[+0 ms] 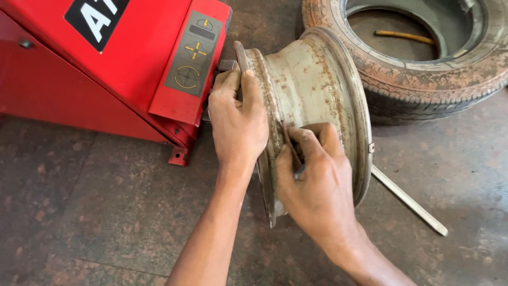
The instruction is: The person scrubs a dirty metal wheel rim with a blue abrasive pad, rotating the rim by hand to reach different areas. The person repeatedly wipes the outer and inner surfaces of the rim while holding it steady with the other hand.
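A bare, rusty grey steel wheel rim (pixel 312 85) is mounted sideways on the shaft of a red wheel-balancing machine (pixel 121 58). My left hand (pixel 238 119) grips the rim's near flange, thumb over the edge. My right hand (pixel 315 182) pinches a thin dark tool (pixel 291 148) against the rim's barrel just behind that flange. A small weight clip (pixel 371 148) sits on the far flange.
A worn, dirty tyre (pixel 423 79) lies flat on the floor at the upper right, with a yellow hose inside it. A long metal bar (pixel 407 200) lies on the stained concrete floor under the rim, to the right. The machine fills the upper left.
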